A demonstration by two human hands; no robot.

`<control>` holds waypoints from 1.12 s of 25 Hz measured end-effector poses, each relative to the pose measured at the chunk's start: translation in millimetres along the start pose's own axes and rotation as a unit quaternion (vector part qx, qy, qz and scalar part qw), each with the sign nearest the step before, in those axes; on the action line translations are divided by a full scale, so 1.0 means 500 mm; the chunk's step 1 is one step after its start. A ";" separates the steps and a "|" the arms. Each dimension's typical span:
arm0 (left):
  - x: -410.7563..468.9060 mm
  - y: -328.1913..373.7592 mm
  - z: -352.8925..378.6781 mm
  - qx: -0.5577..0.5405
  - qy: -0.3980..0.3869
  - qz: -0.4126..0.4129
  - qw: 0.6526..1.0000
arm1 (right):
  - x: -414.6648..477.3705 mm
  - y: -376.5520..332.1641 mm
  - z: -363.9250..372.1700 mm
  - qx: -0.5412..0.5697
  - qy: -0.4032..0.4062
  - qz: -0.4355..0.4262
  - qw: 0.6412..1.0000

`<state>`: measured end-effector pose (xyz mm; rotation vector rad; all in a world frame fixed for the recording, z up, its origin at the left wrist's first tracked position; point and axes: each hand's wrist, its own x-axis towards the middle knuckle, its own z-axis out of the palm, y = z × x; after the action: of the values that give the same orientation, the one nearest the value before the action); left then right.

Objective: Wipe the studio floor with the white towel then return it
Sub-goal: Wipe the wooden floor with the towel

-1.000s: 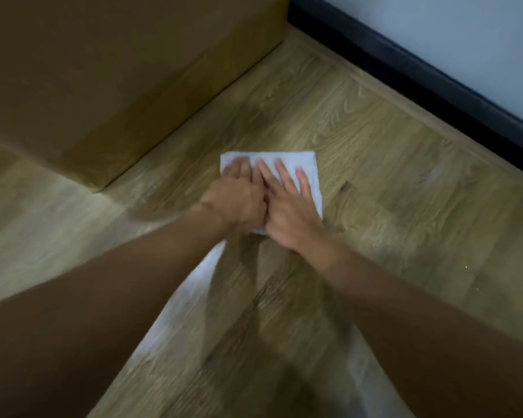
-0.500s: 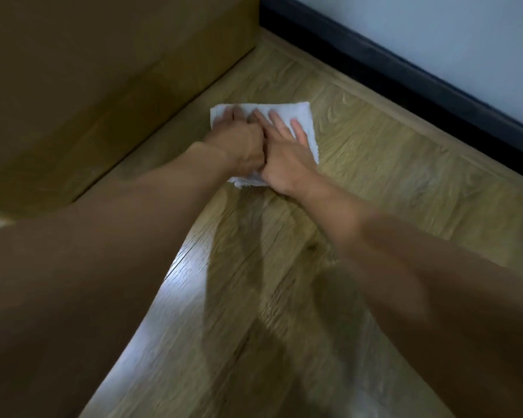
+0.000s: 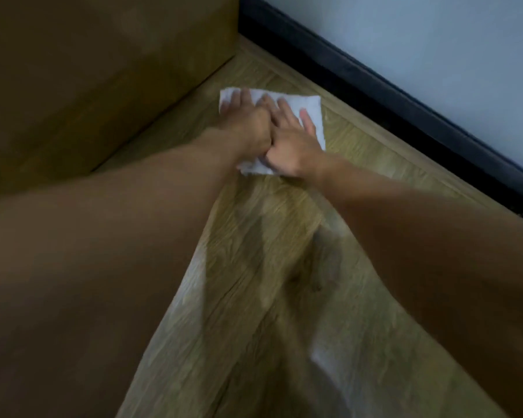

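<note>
Both your left hand (image 3: pixel 248 125) and right hand (image 3: pixel 290 143) are pressing the white towel (image 3: pixel 313 107), fingers (image 3: pixel 307 122) straight; you're risking bunching it against the skirting board (image 3: pixel 375 86).

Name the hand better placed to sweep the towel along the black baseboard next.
Right, probably. The right hand lies flat on the side of the white towel nearest the baseboard; the left hand presses the side by the brown box.

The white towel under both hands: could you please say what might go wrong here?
The left hand and right hand press the white towel close together, so its edges might bunch. It lies near the corner between the brown box and the black skirting, so a push forward may jam the hands there.
</note>
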<state>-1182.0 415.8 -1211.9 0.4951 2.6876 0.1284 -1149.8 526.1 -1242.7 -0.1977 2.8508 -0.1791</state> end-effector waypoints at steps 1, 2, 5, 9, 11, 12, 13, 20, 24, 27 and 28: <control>0.035 0.004 -0.010 -0.002 -0.009 -0.013 1.000 | 0.031 0.014 -0.007 -0.006 -0.006 0.001 1.000; 0.059 0.005 -0.017 -0.002 -0.011 -0.022 1.000 | 0.052 0.023 -0.010 -0.008 -0.009 -0.003 1.000; 0.064 0.013 -0.024 -0.027 -0.016 -0.038 0.999 | 0.056 0.017 -0.017 0.014 -0.015 -0.008 1.000; -0.017 0.028 0.009 0.019 0.003 0.027 0.999 | -0.041 0.007 -0.006 0.034 0.006 0.028 0.999; -0.103 0.077 0.066 0.024 0.030 0.087 0.995 | -0.169 0.028 0.022 0.082 0.038 0.029 0.995; -0.152 0.108 0.101 0.015 0.044 0.115 0.992 | -0.240 0.043 0.038 0.129 0.049 0.025 0.990; -0.193 0.136 0.133 0.009 0.053 0.141 0.989 | -0.306 0.061 0.048 0.184 0.053 0.023 0.981; -0.066 0.194 0.071 0.005 -0.013 0.089 0.996 | -0.212 0.146 -0.025 0.276 -0.003 0.100 0.956; -0.096 0.235 0.069 0.033 -0.030 0.084 0.995 | -0.269 0.153 0.000 0.182 0.033 0.114 0.976; -0.239 0.282 0.165 0.059 0.014 0.196 0.979 | -0.478 0.129 0.075 0.133 0.063 0.134 0.980; -0.275 0.295 0.190 0.060 0.021 0.215 0.975 | -0.533 0.126 0.089 0.100 0.048 0.133 0.985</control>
<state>-978.2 505.8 -1224.3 1.1188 2.5970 0.0969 -891.0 623.9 -1223.2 0.2393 2.8919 -0.4273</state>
